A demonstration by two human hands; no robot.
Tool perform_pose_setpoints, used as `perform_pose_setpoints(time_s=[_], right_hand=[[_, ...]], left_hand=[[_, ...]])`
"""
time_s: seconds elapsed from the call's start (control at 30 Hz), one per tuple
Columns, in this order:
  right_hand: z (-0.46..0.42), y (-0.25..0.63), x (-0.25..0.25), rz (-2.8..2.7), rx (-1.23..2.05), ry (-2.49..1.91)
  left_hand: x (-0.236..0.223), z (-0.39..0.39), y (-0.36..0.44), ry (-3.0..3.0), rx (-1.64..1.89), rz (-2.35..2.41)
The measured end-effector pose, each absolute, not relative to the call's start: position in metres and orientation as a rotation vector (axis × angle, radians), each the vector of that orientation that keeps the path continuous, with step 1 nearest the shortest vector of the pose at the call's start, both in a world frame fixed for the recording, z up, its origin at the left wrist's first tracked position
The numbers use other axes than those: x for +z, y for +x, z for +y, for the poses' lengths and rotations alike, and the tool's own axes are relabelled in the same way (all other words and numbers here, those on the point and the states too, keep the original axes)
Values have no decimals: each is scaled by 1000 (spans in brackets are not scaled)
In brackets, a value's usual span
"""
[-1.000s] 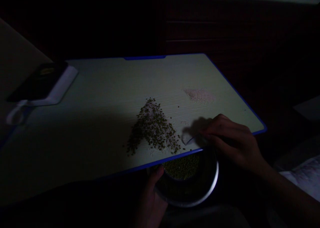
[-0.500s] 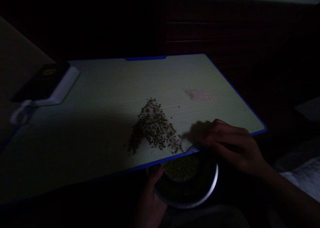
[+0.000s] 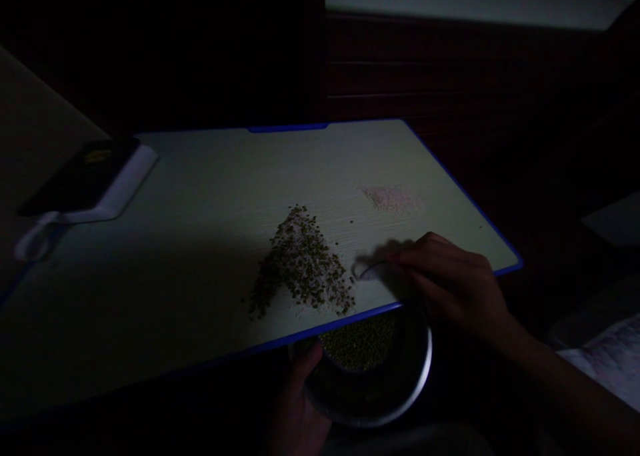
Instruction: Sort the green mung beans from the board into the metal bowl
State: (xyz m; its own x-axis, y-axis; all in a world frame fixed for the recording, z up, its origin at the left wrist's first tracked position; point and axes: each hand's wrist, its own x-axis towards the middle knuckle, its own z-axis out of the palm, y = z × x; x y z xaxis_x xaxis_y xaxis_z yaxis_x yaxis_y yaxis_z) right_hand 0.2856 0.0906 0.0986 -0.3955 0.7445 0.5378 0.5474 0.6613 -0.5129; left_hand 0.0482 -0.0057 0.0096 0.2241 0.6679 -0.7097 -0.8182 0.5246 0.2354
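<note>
My right hand (image 3: pixel 453 276) is closed on the handle of a spoon (image 3: pixel 373 269), whose tip is at the board's surface just right of a mixed pile (image 3: pixel 310 259). That pile holds green beans and pale grains on a light board with a blue rim (image 3: pixel 325 329). Below the near edge, my left hand (image 3: pixel 303 389) grips a metal bowl (image 3: pixel 423 379) by its left side, thumb over the rim. Green beans (image 3: pixel 365 343) lie in the bowl, partly hidden under the board. A smaller heap of pale grains (image 3: pixel 393 199) sits farther right.
At the board's left stands a dark-topped white device or box (image 3: pixel 115 183) with a pale loop (image 3: pixel 37 236) at its corner. A patterned cloth (image 3: pixel 605 356) shows at the lower right. The scene is very dark.
The spoon has lifted from the board's near edge and moved slightly inward, beside the pile. My left hand still holds the bowl under the edge. The view has tilted a little.
</note>
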Motion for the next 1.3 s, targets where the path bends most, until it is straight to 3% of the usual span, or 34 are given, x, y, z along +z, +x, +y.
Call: perform_pose_setpoints(time_s=[0.33,0.73,0.9,1.3], right_hand=[[145,305,102,-2026,0,-1330],[173,280,116,-2258,209,-1035],[166,300,112,-2170,292,-1106],[176,282,111,-2264,274,-990]], left_hand=[[-9,-11,31,-198,927,674],[-11,-9,26,-224,945,748],[-17,-14,19,-254,939,713],[-24,-14,26,-137,1112,940]])
